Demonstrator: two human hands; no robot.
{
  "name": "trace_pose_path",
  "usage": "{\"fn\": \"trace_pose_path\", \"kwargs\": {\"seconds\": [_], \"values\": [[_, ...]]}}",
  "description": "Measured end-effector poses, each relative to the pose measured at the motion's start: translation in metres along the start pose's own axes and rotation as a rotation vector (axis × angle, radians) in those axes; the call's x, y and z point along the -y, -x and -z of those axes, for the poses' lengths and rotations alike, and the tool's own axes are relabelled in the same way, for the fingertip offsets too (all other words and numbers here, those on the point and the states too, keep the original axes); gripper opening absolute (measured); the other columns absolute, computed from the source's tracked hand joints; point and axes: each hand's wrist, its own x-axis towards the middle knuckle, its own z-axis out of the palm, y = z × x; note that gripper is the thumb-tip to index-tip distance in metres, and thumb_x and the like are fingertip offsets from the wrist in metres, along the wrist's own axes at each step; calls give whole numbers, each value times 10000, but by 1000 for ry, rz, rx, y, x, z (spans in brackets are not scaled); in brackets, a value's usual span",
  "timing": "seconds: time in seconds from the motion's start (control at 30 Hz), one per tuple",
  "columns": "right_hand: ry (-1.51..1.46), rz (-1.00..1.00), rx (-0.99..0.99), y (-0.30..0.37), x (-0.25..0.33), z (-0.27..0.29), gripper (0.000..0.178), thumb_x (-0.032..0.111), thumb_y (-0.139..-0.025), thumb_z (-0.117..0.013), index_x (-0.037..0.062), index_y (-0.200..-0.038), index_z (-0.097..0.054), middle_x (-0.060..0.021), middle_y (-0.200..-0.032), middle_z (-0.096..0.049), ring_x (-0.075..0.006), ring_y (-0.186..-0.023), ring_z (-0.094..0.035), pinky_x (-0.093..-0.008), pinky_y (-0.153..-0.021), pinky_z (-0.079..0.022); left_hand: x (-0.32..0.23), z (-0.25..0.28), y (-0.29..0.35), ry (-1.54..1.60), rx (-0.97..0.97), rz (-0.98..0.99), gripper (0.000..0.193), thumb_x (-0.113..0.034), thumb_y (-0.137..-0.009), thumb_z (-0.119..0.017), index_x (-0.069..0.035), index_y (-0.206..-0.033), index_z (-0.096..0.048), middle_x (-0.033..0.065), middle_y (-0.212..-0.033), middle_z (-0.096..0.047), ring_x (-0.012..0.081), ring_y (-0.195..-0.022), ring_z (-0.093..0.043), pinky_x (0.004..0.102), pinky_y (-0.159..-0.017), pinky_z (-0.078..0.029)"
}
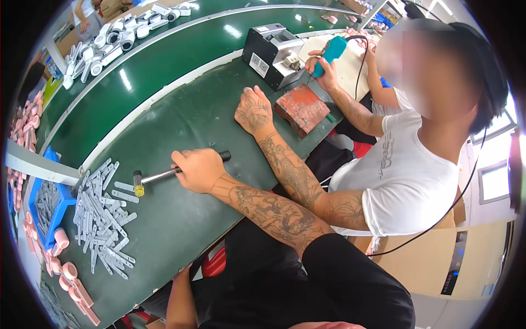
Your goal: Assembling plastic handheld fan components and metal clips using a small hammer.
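Observation:
My right hand [198, 170] is closed around the handle of a small hammer [161, 176] over the green tabletop. It has a metal shaft, a dark grip end and a yellow striking face, which points towards me. The head is close to two loose grey flat strips [125, 191]. Left of it lies a heap of similar grey strips [101, 219]. Of my left arm only a bare forearm shows at the lower edge, below the table's front edge; the hand itself is hidden.
A person in white sits at right, holding a teal electric screwdriver [331, 52] by a reddish block [302, 108]; their other hand [255, 109] rests on the table. Beyond stands a black-and-silver machine [272, 52]. A blue bin [52, 214] and pink parts [71, 279] line the left.

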Motion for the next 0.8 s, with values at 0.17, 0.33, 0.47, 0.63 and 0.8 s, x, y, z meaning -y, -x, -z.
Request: {"fn": "trace_pose_path", "kwargs": {"seconds": [0.17,0.33,0.47,0.63,0.8], "values": [[-19,-5,42,-4,5,-1,191,210,-901,-762,116,-946,-602,-60,-761,-694,-308,-694,-710,-459,-601,-549,-16,-11,-11,102,52,4,756,-649,-1095,-380,-187,-1692,-435,143,-1739,-432,399,-1576,-434,580,-1270,-363],[-6,-21,45,-4,5,-2,197,212,-897,-763,119,-952,-599,-55,-754,-689,-306,-685,-704,-459,-582,-544,-42,-10,-24,181,83,-3,755,-648,-1098,-377,-188,-1694,-431,144,-1740,-430,398,-1577,-431,577,-1273,-359],[-3,-18,35,-3,3,-4,193,212,-897,-760,121,-955,-600,-53,-749,-684,-305,-681,-703,-455,-577,-541,-58,-5,-28,232,98,5,753,-647,-1100,-374,-189,-1695,-429,146,-1741,-427,398,-1578,-429,575,-1275,-355],[14,-13,47,-3,3,-1,179,205,-891,-755,125,-962,-611,-49,-773,-696,-294,-689,-708,-455,-583,-546,-76,-1,-24,322,113,36,751,-646,-1102,-371,-190,-1697,-426,147,-1743,-425,398,-1580,-427,571,-1278,-350],[-17,-16,56,-2,5,-4,176,204,-875,-756,134,-961,-619,-44,-787,-701,-290,-703,-713,-457,-589,-550,-90,0,-17,414,128,72,750,-644,-1104,-368,-191,-1699,-422,148,-1744,-422,397,-1581,-424,568,-1281,-346]]}}
